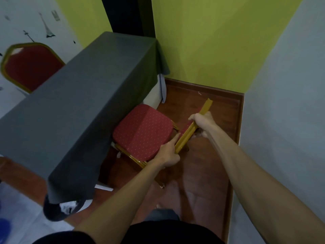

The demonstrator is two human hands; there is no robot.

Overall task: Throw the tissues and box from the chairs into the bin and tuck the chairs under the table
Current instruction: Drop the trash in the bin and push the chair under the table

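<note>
A chair with a red dotted seat (143, 131) and a gold frame stands beside the table, its seat partly under the grey tablecloth (79, 95). Seen from above, its gold backrest (191, 128) runs diagonally. My left hand (169, 153) grips the lower end of the backrest, index finger pointing along the seat. My right hand (204, 121) is closed around the upper part of the backrest. The seat is bare. A second red chair (29, 67) stands on the far side of the table. A dark bin (59, 209) with white paper inside sits under the table's near corner.
A green wall and a pale wall (281, 120) close in the narrow strip of brown wooden floor (202, 173) where I stand. My foot shows on the floor below the chair. A blue object (4, 226) lies at the far left edge.
</note>
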